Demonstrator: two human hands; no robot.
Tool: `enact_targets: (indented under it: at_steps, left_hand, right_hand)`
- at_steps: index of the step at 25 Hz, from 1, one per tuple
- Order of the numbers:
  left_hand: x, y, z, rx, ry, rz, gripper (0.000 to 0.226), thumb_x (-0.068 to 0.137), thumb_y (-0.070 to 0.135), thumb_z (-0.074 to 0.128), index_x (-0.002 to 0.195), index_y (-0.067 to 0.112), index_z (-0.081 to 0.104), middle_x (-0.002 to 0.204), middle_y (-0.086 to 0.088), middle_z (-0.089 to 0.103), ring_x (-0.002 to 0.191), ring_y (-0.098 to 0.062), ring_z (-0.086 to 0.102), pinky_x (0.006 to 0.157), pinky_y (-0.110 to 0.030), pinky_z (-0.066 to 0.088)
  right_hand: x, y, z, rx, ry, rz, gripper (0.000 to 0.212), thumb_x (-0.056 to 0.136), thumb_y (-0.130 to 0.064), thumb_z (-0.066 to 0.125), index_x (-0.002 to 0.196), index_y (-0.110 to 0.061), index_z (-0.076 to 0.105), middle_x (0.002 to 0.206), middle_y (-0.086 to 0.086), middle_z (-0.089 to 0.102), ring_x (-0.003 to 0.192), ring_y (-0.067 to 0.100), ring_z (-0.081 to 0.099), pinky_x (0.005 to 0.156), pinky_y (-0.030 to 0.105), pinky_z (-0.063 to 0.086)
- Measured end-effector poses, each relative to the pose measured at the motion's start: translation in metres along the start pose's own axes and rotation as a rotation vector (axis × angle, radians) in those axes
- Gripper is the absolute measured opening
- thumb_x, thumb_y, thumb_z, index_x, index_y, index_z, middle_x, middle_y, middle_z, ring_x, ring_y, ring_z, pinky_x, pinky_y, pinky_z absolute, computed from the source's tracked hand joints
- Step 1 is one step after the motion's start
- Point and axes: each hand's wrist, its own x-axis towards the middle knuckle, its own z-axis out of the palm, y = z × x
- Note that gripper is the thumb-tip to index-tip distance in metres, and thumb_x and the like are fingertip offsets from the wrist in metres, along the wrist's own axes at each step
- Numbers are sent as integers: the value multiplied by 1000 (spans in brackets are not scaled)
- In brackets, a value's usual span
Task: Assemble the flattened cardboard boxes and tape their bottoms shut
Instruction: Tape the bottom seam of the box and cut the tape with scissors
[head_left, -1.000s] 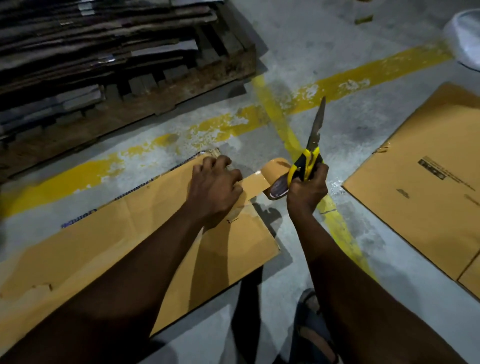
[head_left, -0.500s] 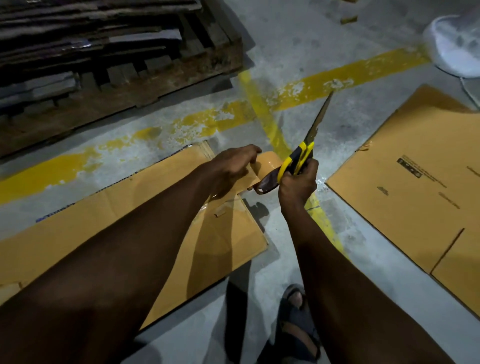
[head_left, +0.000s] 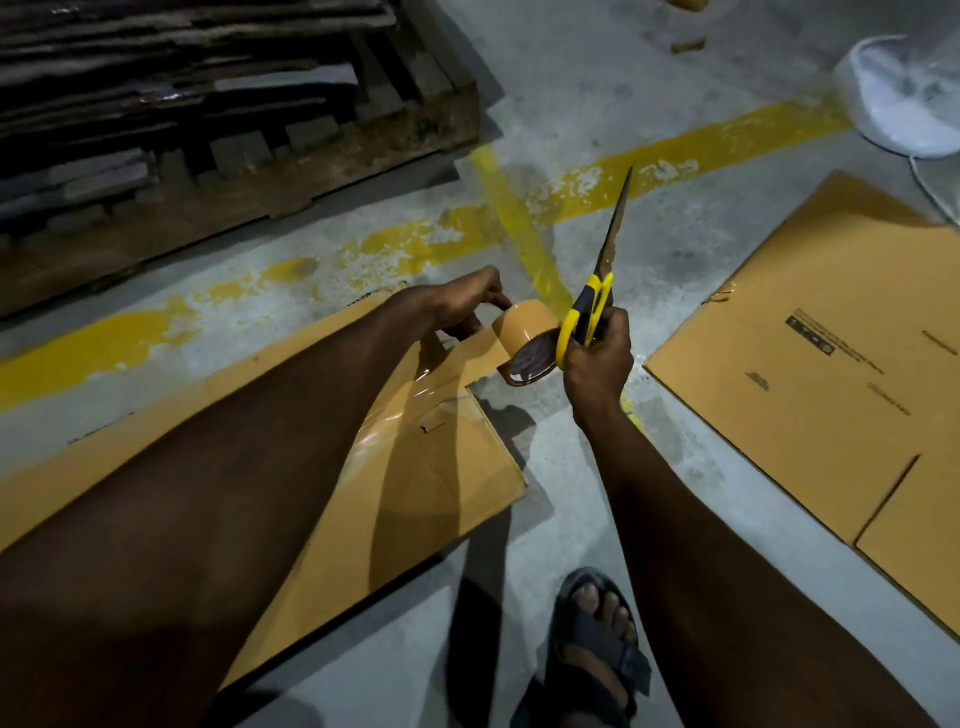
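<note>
Low over the concrete floor (head_left: 571, 78), both forearms reach forward and meet near the middle. The left hand (head_left: 462, 306) turns palm-down, its fingers curled round the far side of a tan tape roll (head_left: 524, 332). The right hand (head_left: 597, 364) stands upright just beside the roll, fist wrapped round the yellow-and-black handles of the scissors (head_left: 592, 312), whose blades are together and point up and away. A glossy strip of tape (head_left: 410, 400) runs from the roll down onto a flattened cardboard box (head_left: 441, 493) lying on the floor under the left arm. A second flattened box (head_left: 805, 322) lies to the right, well apart. It carries a black printed block and a few lines of text, too small to read.
</note>
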Motion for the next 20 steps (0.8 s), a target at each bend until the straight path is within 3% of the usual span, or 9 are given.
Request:
enact_targets:
  at_steps: [3,7,9,11,14,16,18,20]
  left_hand:
    - [5,-4,-5,12,16,-21,58,97,43,13,137,23,49,69,-11,52,65,-21,45,61,-33,34]
    - [6,-3,-4,75,4,-44,59,97,45,13,143,24,42,91,-18,61,85,-28,55,76,-35,41]
    - [9,0,-3,138,-32,-73,59,96,46,13,144,22,38,102,-22,60,75,-25,52,70,-33,39]
    - [12,0,-1,141,-57,-77,60,96,46,12,145,21,35,86,-19,55,58,-19,36,57,-30,30]
    - [14,-5,-1,-17,-7,7,57,99,40,13,141,12,40,72,-13,47,55,-18,31,57,-32,27]
    - [18,-10,-2,-126,18,68,56,98,36,13,140,9,39,91,-16,53,58,-21,37,64,-33,32]
    - [21,-17,-2,-199,44,132,56,96,34,15,138,7,40,110,-14,46,64,-27,39,69,-33,32]
    - [21,-23,-2,-214,67,168,41,98,28,16,120,17,48,105,-18,41,77,-30,46,73,-35,34]
  right_hand:
    - [1,0,2,18,2,23,22,86,-12,69,93,-18,49,70,-11,52,60,-2,50,51,14,31]
    - [1,5,1,24,-10,46,24,84,-10,69,94,-18,49,71,-12,52,60,-1,50,55,26,35]
    - [2,5,2,29,-9,37,23,84,-10,69,94,-18,50,70,-12,52,60,-1,50,56,25,35]
    - [2,5,2,30,-4,27,23,84,-11,69,93,-17,49,70,-12,52,60,0,50,57,28,36]
    - [1,2,1,19,-22,19,23,85,-13,69,92,-17,48,70,-10,52,61,3,49,58,30,35]
    - [4,3,-1,0,-67,46,24,85,-15,71,91,-19,48,71,-9,53,63,7,51,60,31,38]
    - [7,6,-8,-11,-158,122,26,84,-18,74,88,-23,49,78,-4,60,73,16,60,65,36,47]
    - [6,7,-21,98,-283,260,29,83,-18,78,89,-24,50,90,4,64,84,20,67,70,41,58]
